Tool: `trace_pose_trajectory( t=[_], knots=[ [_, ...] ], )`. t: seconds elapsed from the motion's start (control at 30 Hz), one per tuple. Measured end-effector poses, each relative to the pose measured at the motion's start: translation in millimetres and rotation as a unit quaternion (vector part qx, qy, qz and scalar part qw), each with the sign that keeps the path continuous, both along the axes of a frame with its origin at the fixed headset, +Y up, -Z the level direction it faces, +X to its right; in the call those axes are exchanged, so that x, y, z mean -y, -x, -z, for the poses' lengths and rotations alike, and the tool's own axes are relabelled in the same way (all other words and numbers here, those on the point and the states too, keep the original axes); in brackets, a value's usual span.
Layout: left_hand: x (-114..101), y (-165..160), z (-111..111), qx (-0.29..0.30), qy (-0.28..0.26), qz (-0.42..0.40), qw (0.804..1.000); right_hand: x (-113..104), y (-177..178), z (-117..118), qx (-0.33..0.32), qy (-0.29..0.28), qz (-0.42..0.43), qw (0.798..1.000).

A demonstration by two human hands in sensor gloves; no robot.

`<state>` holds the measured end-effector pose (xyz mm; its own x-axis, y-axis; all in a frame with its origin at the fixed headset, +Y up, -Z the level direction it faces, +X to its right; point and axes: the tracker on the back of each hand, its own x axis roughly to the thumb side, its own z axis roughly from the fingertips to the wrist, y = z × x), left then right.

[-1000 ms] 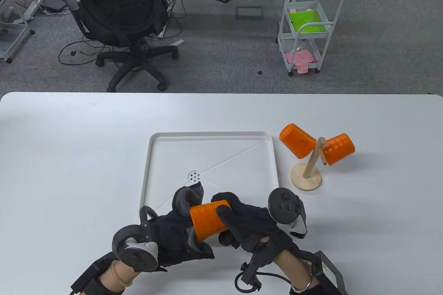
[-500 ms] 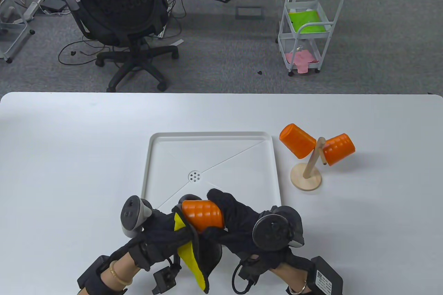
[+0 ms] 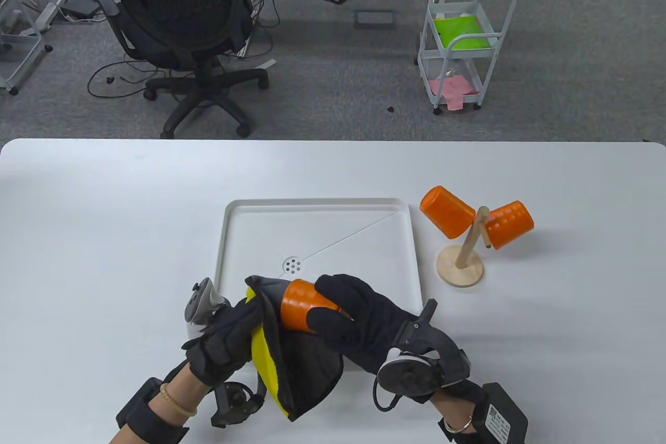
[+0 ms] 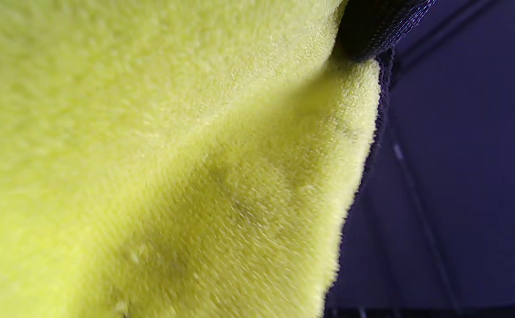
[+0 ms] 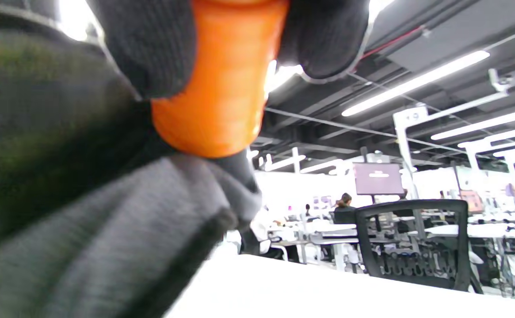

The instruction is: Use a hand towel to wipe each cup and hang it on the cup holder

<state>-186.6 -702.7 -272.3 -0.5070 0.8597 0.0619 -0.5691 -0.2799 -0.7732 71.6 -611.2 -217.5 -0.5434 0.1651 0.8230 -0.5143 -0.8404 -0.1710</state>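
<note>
Two gloved hands meet over the near edge of the shallow white square tray with a round drain (image 3: pixel 322 215). The right hand (image 3: pixel 359 321) curls its fingers (image 3: pixel 333 320) round a ribbed orange plastic cup (image 3: pixel 302 304), which lies tilted with one end pushed into a hand towel, dark grey on one face and bright yellow on the other (image 3: pixel 296 355). In the right wrist view the cup (image 5: pixel 222 84) sits between two black fingertips (image 5: pixel 151 48), with the grey cloth (image 5: pixel 107 229) bunched just below it. The left hand (image 3: pixel 223 340) grips the towel from the left of the cup, its fingers closed into the fabric; the left wrist view is almost filled by the yellow pile (image 4: pixel 151 159). The cloth hangs from the grip down past the tray's near rim.

Beyond and to the right of the grip, on the white table (image 3: pixel 104 215), stands a light wooden cup holder with a round base and slanted pegs (image 3: pixel 463 262), just beside the tray. Two more orange cups hang on it, one to the left (image 3: pixel 447 212) and one to the right (image 3: pixel 510 225).

Farther off, on grey carpet, stand a black mesh office chair (image 3: pixel 182 12) and a white wheeled cart (image 3: pixel 463 48).
</note>
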Motion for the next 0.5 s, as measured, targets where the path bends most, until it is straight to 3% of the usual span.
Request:
trace_pose_trajectory(
  t=[0.13,0.27,0.37,0.5],
  knots=[
    [-6.3,8.6,-0.2,-0.075,-0.041,0.021,0.996,-1.9,-8.9,3.6,0.029,0.030,0.073,0.996],
    [-12.9,6.6,-5.4,-0.086,-0.091,0.045,0.991,6.1,2.5,2.5,0.043,0.008,0.042,0.998],
    [-13.5,3.0,-9.1,-0.080,-0.082,0.042,0.993,13.4,15.7,-0.7,0.019,-0.002,0.020,1.000],
    [-6.1,-2.4,-11.6,-0.074,-0.024,0.038,0.996,19.9,30.0,-9.4,-0.040,-0.020,-0.004,0.999]
  ],
)
